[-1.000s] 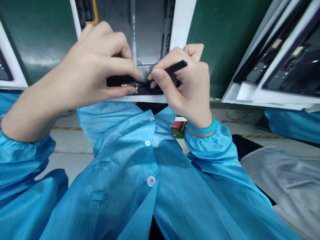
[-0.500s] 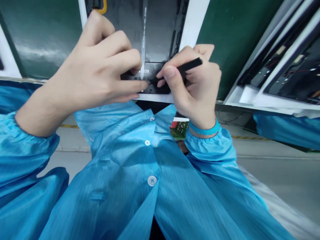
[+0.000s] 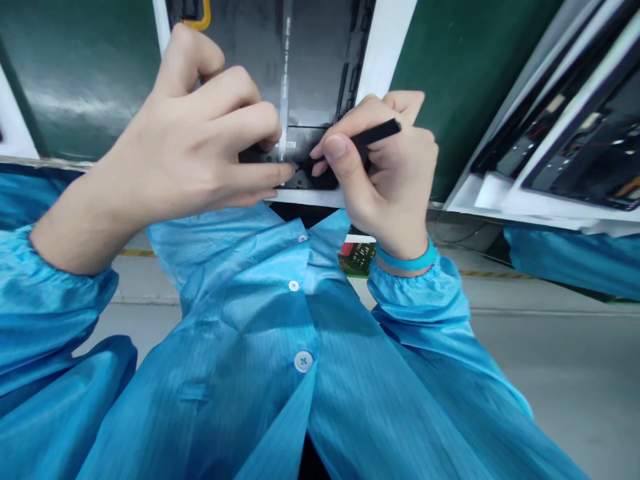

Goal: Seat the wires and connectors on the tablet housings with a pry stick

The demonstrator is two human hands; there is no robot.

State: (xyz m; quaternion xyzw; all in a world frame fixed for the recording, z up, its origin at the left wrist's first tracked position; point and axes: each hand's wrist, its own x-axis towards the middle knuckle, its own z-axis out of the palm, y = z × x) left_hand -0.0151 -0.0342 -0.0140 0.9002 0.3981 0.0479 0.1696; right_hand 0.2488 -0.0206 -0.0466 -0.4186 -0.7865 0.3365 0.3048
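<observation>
My left hand point(image 3: 190, 127) has its fingertips around a black flat connector piece point(image 3: 305, 179) at the lower end of a dark panel point(image 3: 320, 67). A narrow white flat strip point(image 3: 286, 80) runs up the panel from that piece. My right hand point(image 3: 385, 167) grips a black slim spudger point(image 3: 377, 132) between thumb and fingers. Its tip is hidden among my fingers, right beside the connector piece. Both hands nearly meet over the piece, hiding most of it.
The panel lies in a white frame point(image 3: 385, 53) against a green surface point(image 3: 465, 87). Several more framed panels point(image 3: 565, 127) lean at the right. A circuit board point(image 3: 356, 257) shows below the frame, past my blue smock point(image 3: 250, 373). A grey floor point(image 3: 560, 380) lies beyond.
Since a second ago, the view and hands have shifted slightly right, and the grey sheet at lower right has left view. The spudger tip has gone from visible to hidden among my fingers.
</observation>
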